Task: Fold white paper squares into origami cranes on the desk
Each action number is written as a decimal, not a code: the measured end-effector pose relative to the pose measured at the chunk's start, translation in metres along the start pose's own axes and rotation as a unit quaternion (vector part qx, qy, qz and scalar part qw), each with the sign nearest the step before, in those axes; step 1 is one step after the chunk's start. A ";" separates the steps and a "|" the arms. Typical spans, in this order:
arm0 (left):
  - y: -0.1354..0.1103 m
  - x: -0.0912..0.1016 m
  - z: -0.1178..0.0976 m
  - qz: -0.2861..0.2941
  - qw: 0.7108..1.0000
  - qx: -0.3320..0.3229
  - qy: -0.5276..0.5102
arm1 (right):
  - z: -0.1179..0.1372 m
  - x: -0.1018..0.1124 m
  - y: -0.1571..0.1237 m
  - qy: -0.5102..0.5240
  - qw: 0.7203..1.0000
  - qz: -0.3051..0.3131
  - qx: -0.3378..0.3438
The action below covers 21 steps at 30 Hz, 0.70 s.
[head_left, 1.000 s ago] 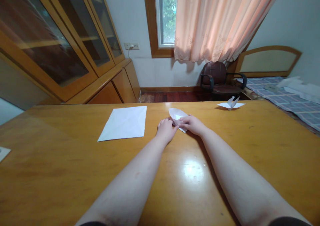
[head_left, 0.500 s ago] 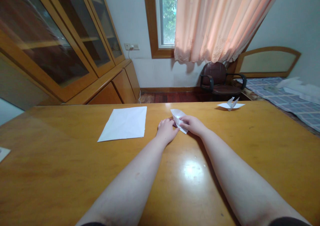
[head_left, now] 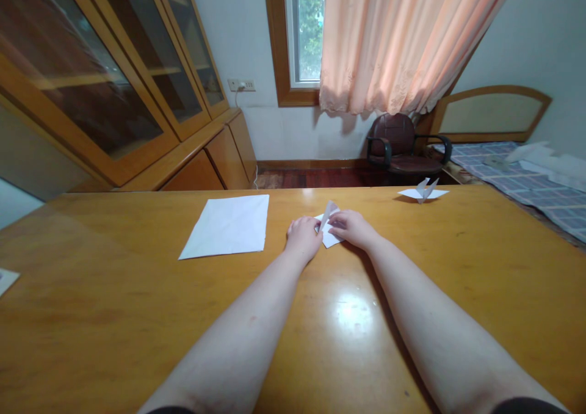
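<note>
A small piece of folded white paper [head_left: 330,238] lies on the table between my hands, with one narrow flap standing up from it. My left hand [head_left: 304,236] is closed at the paper's left edge, its fingertips partly hidden behind the flap. From the right, my right hand [head_left: 353,228] has its fingers curled on the paper, holding its right side. A square sheet of white paper [head_left: 226,228] lies flat to the left. Toward the far right edge stands a folded paper crane [head_left: 423,191] with its wings spread.
The wooden table [head_left: 114,322] reaches to a far edge just beyond the papers. Behind it are a brown armchair [head_left: 398,139], a glass-door cabinet [head_left: 174,121] and a bed [head_left: 526,176]. A pale flat item [head_left: 7,281] lies at the left edge.
The paper's broad upper flap has turned and now stands as a narrow upright point. My left hand has shifted slightly left; my right hand has barely moved.
</note>
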<state>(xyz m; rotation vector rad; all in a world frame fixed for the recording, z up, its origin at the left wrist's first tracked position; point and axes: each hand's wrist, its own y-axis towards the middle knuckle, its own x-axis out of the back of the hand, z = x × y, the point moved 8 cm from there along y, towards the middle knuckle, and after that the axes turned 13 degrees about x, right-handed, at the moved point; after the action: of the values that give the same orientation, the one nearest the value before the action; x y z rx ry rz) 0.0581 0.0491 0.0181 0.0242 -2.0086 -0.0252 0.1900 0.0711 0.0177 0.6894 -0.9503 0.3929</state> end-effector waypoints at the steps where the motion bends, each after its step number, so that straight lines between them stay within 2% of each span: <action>1: 0.000 0.000 0.000 0.002 1.000 0.001 -0.002 | -0.001 -0.001 0.000 0.000 1.000 0.002 -0.002; 7: 0.002 0.001 0.002 0.000 1.000 0.012 0.000 | -0.001 -0.001 0.000 0.019 1.000 0.008 -0.008; 12: 0.006 0.003 0.008 -0.011 0.999 0.030 0.024 | 0.005 -0.002 -0.001 0.082 0.996 0.007 -0.014; 15: 0.007 0.005 0.010 -0.012 0.999 0.032 0.034 | 0.005 0.000 -0.002 0.094 0.995 -0.004 -0.037; 17: 0.007 0.006 0.010 -0.012 0.999 0.029 0.035 | 0.002 0.006 -0.003 0.074 0.995 -0.034 -0.055; 21: 0.007 0.006 0.009 -0.018 0.999 0.025 0.041 | -0.005 0.026 -0.006 0.012 0.987 -0.139 -0.073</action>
<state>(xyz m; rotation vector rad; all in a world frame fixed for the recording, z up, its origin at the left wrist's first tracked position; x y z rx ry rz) 0.0468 0.0562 0.0200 0.0917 -1.9256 0.0024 0.2111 0.0706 0.0356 0.6702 -0.8368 0.0828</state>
